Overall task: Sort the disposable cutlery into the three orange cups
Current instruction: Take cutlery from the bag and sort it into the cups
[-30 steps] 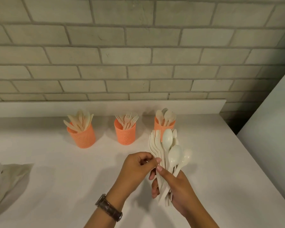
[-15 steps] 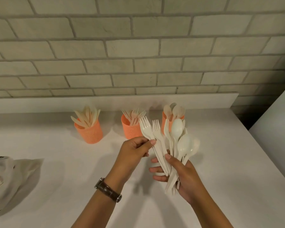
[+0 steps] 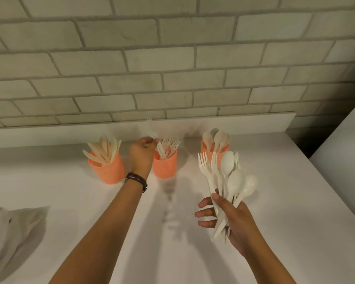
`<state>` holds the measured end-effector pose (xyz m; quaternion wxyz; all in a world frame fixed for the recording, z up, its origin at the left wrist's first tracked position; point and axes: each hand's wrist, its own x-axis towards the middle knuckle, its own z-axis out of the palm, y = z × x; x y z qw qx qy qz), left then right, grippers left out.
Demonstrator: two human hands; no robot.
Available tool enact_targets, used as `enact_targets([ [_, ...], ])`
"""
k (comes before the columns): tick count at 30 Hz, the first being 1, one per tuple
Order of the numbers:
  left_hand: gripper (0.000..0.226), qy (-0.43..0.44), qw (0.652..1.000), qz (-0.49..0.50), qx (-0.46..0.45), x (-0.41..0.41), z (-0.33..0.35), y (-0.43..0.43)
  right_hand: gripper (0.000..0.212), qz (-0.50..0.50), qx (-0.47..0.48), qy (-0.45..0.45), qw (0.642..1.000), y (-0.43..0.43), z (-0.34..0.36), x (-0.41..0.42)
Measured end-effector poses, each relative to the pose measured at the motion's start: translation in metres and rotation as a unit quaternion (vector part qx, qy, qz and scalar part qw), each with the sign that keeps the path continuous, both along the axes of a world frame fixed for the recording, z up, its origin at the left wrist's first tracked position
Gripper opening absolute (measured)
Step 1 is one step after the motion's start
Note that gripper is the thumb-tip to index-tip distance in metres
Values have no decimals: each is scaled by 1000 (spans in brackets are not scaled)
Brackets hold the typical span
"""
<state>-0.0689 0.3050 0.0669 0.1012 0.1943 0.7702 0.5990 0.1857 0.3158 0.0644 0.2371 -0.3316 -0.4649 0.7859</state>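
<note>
Blurred pale plastic fork [image 3: 151,129], tines up, is pinched in the left hand [image 3: 142,149] just above and left of the middle cup's [image 3: 164,168] rim. That cup is orange with a dimpled, woven-looking wall, and it's packed with forks. The left cup [image 3: 109,169] has the same texture and holds flat knives fanned out. The right cup [image 3: 205,148] holds round-bowled spoons.

The left arm is stretched long, fingers curled round the fork's handle, with a brown-strapped watch [image 3: 136,179] on the wrist. The right hand [image 3: 232,220] is nearer and well apart from the left. It clamps a bundle [image 3: 225,181] of glossy white forks and spoons by the handles, heads fanned upward, thumb across the front.

A smooth white counter [image 3: 275,201] lies underneath, with a crumpled pale bag [image 3: 12,232] at its left edge. Behind it is a rough grey brick wall [image 3: 172,58].
</note>
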Motion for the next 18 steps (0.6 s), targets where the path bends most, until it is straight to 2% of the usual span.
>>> enact_targets([
  [2, 5, -34, 999, -21, -5, 6, -9, 2, 17, -1, 7, 2, 1000, 1, 3, 1],
  [5, 35, -2, 1000, 11, -17, 16, -10, -6, 15, -2, 10, 8, 1000, 2, 4, 1],
  [7, 41, -19, 1000, 21, 11, 28, -10, -16, 16, -2, 12, 16, 1000, 1, 4, 0],
  [9, 26, -57, 998, -14, 38, 53, -3, -31, 17, -3, 18, 20, 1000, -1, 4, -1],
  [11, 10, -92, 991, -95, -2, 87, 9, -46, 18, -1, 25, 21, 999, -3, 4, -2],
  [15, 12, -99, 969, -226, -22, 135, 30, -61, 24, 20, 48, 23, 998, -9, 7, -3],
  [18, 14, -81, 971, -226, -12, 145, 31, -65, 19, 33, 80, 7, 996, -14, 9, -3],
])
